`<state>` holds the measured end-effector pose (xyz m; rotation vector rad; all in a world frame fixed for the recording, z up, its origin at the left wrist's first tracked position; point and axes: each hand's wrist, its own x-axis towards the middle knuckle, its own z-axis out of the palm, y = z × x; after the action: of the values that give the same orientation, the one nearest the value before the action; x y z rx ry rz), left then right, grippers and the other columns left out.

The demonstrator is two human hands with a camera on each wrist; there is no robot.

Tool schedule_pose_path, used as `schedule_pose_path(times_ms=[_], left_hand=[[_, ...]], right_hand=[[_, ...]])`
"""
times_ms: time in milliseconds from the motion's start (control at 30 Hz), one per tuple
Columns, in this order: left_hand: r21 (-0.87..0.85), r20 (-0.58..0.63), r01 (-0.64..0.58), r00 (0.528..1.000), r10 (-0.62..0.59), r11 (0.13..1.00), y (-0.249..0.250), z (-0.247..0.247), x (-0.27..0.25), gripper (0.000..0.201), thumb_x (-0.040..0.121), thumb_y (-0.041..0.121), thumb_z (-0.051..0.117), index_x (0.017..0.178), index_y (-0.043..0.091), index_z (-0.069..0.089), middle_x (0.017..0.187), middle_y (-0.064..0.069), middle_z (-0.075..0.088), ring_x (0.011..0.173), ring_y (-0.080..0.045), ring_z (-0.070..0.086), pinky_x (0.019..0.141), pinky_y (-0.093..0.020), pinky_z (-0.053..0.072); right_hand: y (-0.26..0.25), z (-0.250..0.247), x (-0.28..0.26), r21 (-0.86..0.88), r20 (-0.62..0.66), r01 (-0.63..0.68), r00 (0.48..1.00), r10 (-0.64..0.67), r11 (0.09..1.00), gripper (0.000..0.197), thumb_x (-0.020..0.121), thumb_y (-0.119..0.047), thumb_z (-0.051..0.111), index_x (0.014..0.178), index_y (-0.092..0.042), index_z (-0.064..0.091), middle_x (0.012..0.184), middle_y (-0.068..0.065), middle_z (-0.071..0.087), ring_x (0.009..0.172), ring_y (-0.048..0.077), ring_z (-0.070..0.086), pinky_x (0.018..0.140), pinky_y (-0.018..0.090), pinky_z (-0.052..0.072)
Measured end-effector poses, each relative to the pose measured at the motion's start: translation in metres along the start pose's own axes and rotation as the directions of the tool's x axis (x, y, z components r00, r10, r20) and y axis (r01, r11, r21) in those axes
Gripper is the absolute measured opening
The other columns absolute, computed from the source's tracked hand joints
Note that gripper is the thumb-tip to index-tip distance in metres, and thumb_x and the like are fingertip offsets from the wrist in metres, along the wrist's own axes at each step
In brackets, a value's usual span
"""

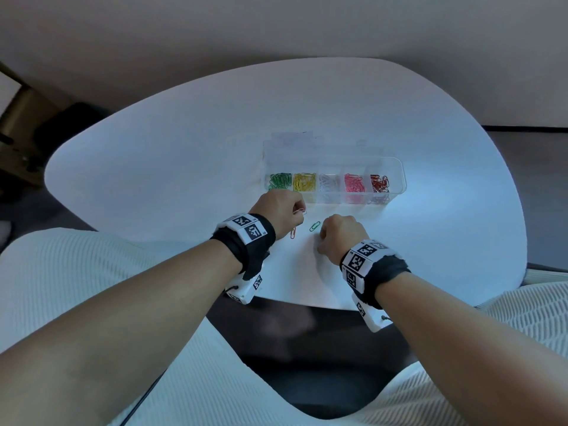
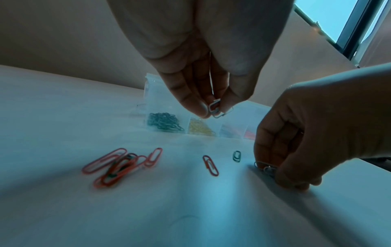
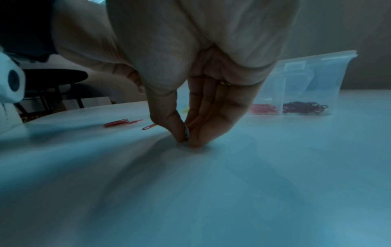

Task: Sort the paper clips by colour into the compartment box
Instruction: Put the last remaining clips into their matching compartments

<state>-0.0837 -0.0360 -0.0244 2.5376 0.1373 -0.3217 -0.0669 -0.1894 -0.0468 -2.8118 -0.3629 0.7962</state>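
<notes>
A clear compartment box [image 1: 396, 170] stands on the white table [image 1: 153, 167], holding green, yellow, white, pink and dark red clips in separate cells. My left hand [image 1: 281, 215] hovers just in front of the box and pinches white paper clips [image 2: 217, 110] between thumb and fingers. My right hand [image 1: 341, 235] is down on the table, its fingertips pinching white clips [image 2: 265, 167] against the surface. Between the hands lie a loose green clip [image 1: 314, 226] and a red clip [image 1: 293, 232]. A small heap of red clips [image 2: 120, 165] lies left of them in the left wrist view.
The box's lid [image 1: 292, 142] stands open behind the compartments. The table's near edge [image 1: 307, 302] runs just behind my wrists, with my lap in pale ribbed fabric below it. A dark round side table [image 3: 55, 75] stands off to the left.
</notes>
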Motion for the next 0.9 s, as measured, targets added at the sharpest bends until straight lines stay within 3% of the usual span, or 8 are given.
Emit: schedule_pose_path(times_ms=[267, 400, 500, 633, 733, 800, 900], left_hand=[[-0.013, 0.015, 0.027, 1.0, -0.027, 1.0, -0.001, 0.001, 0.0, 0.015, 0.083, 0.015, 0.06, 0.094, 0.016, 0.07, 0.093, -0.001, 0.069, 0.087, -0.021, 0.063, 0.082, -0.033, 0.052], [-0.032, -0.005, 0.024, 1.0, -0.024, 0.999, 0.0, -0.001, 0.0, 0.014, 0.083, 0.016, 0.061, 0.094, 0.016, 0.071, 0.092, -0.001, 0.069, 0.088, -0.02, 0.063, 0.082, -0.032, 0.053], [-0.113, -0.068, 0.036, 0.997, -0.044, 0.993, -0.001, -0.01, 0.003, 0.015, 0.084, 0.016, 0.062, 0.095, 0.015, 0.072, 0.093, -0.001, 0.071, 0.088, -0.018, 0.065, 0.084, -0.029, 0.053], [-0.274, -0.212, 0.062, 0.97, -0.124, 0.96, -0.006, -0.036, 0.015, 0.015, 0.081, 0.014, 0.068, 0.094, 0.02, 0.072, 0.082, 0.006, 0.067, 0.074, -0.007, 0.06, 0.072, -0.016, 0.047], [-0.38, -0.236, 0.058, 0.959, -0.157, 0.923, -0.004, -0.05, 0.024, 0.013, 0.079, 0.015, 0.07, 0.087, 0.024, 0.069, 0.075, 0.006, 0.064, 0.067, -0.011, 0.06, 0.072, -0.022, 0.053], [-0.406, -0.243, 0.046, 0.957, -0.156, 0.913, 0.002, -0.052, 0.028, 0.013, 0.077, 0.015, 0.071, 0.085, 0.025, 0.068, 0.075, 0.005, 0.065, 0.067, -0.011, 0.061, 0.073, -0.023, 0.054], [-0.396, -0.261, 0.017, 0.956, -0.131, 0.918, 0.018, -0.051, 0.036, 0.012, 0.077, 0.018, 0.072, 0.084, 0.026, 0.068, 0.074, 0.01, 0.064, 0.07, -0.007, 0.061, 0.069, -0.019, 0.052]], right_hand=[[-0.002, 0.0, 0.006, 0.085, 0.057, -0.114, 0.992, 0.109, 0.99, 0.032, 0.072, -0.029, 0.078, 0.096, -0.011, 0.066, 0.098, 0.011, 0.065, 0.082, 0.028, 0.065, 0.066, 0.027, 0.051], [-0.003, 0.002, 0.002, 0.064, 0.063, -0.093, 0.994, 0.089, 0.994, 0.031, 0.074, -0.03, 0.075, 0.096, -0.01, 0.066, 0.097, 0.011, 0.065, 0.082, 0.028, 0.065, 0.068, 0.028, 0.054], [0.0, -0.01, -0.002, 0.166, 0.068, -0.076, 0.996, 0.066, 0.983, 0.02, 0.074, -0.027, 0.077, 0.087, -0.013, 0.071, 0.089, 0.005, 0.069, 0.076, 0.021, 0.064, 0.064, 0.025, 0.05], [0.002, -0.047, 0.001, 0.416, -0.178, 0.1, 0.984, -0.027, 0.904, 0.01, 0.082, -0.018, 0.072, 0.09, -0.013, 0.075, 0.084, -0.005, 0.068, 0.072, 0.007, 0.06, 0.06, 0.012, 0.042], [-0.004, -0.075, 0.014, 0.448, -0.372, 0.176, 0.928, 0.003, 0.877, 0.011, 0.083, -0.018, 0.07, 0.092, -0.015, 0.077, 0.082, -0.004, 0.071, 0.065, 0.002, 0.058, 0.053, 0.005, 0.036], [-0.005, -0.084, 0.03, 0.418, -0.419, 0.164, 0.908, 0.03, 0.893, 0.013, 0.083, -0.017, 0.07, 0.093, -0.016, 0.077, 0.088, 0.0, 0.074, 0.07, 0.008, 0.062, 0.056, 0.007, 0.04], [-0.002, -0.084, 0.055, 0.268, -0.349, 0.028, 0.935, 0.07, 0.963, 0.017, 0.08, -0.027, 0.071, 0.096, -0.025, 0.075, 0.099, 0.005, 0.073, 0.085, 0.021, 0.066, 0.074, 0.026, 0.054]])
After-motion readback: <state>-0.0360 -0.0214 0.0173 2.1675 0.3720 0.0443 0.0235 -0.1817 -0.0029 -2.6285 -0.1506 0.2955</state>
